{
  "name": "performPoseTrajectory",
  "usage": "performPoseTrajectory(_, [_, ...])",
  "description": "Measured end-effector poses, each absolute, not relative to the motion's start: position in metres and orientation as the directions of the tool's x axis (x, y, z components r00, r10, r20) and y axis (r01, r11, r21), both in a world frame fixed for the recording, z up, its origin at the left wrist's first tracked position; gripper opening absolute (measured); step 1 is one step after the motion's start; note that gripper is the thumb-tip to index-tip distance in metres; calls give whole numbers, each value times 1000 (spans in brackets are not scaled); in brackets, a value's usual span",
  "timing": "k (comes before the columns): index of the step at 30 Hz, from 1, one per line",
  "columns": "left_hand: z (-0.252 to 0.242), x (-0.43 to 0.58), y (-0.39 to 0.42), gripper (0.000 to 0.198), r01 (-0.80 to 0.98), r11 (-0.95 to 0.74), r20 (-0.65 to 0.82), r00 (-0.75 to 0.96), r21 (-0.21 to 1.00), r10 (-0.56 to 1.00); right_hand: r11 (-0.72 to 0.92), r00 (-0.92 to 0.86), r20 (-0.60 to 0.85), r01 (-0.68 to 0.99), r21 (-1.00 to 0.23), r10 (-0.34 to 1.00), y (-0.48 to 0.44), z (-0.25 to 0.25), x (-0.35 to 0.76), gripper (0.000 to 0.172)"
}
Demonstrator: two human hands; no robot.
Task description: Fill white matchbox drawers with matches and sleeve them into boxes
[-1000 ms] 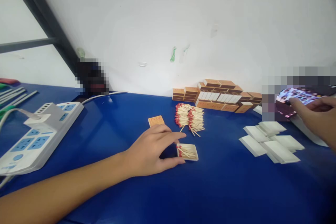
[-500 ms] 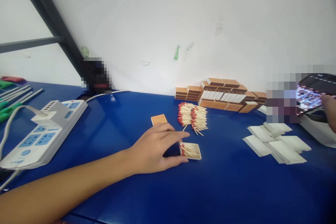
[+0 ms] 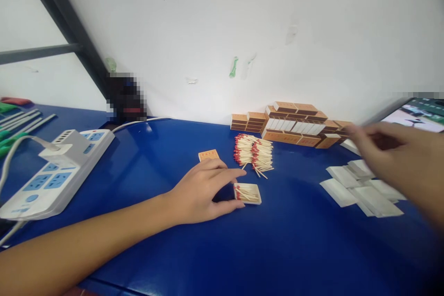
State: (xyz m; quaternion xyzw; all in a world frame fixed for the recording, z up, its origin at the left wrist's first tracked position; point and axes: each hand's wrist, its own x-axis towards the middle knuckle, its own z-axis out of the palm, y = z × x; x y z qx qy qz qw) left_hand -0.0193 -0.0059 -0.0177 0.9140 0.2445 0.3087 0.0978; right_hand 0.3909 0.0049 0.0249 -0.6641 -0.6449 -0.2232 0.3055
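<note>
My left hand (image 3: 201, 192) rests on the blue table (image 3: 294, 249), thumb and forefinger pinching the left end of a small white matchbox tray (image 3: 248, 193) that holds several red-tipped matches. A flat orange matchbox sleeve (image 3: 208, 154) lies just behind the hand. A loose pile of matches (image 3: 255, 153) sits beyond the tray. My right hand (image 3: 398, 157) is in the air at the right, above a heap of empty white trays (image 3: 360, 189), its fingers smeared by motion.
Stacked orange matchboxes (image 3: 294, 125) line the wall at the back. A white power strip (image 3: 55, 173) with a plugged-in cable lies at the left, tools beyond it. A lit phone screen (image 3: 419, 115) sits at the far right edge.
My right hand has left the phone and swung leftward over the white trays. My left hand has stayed on the tray of matches.
</note>
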Motion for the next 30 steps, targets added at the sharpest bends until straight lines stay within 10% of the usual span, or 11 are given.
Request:
performPoseTrajectory(5, [-17,-20,-5,54,425,-845,505,678,324,535,471,-326,426,829,-300,844,-19,16,283,19])
performPoseTrajectory(13, [-18,-19,-4,56,403,-872,528,694,279,490,540,-414,347,664,-518,842,-41,8,240,14])
performPoseTrajectory(30, [-8,-15,-11,66,308,-949,591,754,68,287,633,-498,393,561,-534,773,-48,-2,222,14])
